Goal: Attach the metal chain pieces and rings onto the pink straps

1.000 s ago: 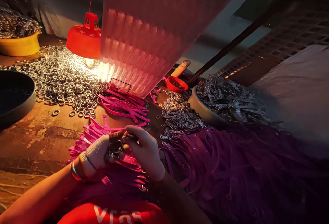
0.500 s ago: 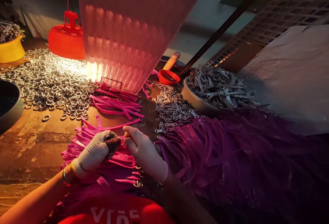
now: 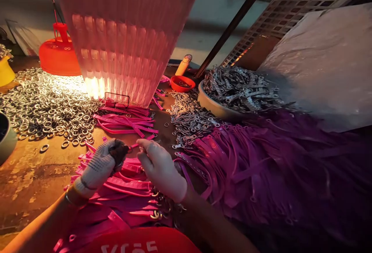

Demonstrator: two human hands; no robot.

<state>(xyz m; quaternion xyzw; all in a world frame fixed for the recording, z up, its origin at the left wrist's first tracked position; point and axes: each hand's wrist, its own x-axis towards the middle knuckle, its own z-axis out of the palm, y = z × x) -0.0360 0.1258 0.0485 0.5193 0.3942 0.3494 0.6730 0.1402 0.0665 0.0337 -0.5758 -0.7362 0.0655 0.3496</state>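
Note:
My left hand [image 3: 100,164], in a white dotted knit glove with dark fingertips, is closed on a narrow pink strap [image 3: 134,145]. The strap spans the short gap to my right hand [image 3: 162,171], which wears a smooth white glove and pinches its other part. Whatever small piece may sit between the right fingertips is hidden. Under both hands lies a pile of pink straps [image 3: 128,185], several with metal rings [image 3: 156,215] on their right ends. Another bundle of pink straps [image 3: 124,123] lies just beyond my hands.
Loose metal rings [image 3: 55,109] are heaped at left under a red hanging lamp [image 3: 59,57]. A ribbed translucent panel [image 3: 124,51] stands ahead. To the right are metal clasps [image 3: 192,119], a basin [image 3: 212,104] heaped with metal parts, a red bowl [image 3: 182,84] and purple straps [image 3: 247,167].
My hands have drawn slightly apart, and a length of pink strap now shows between them. The whole view has shifted, so the lamp and panel sit further left.

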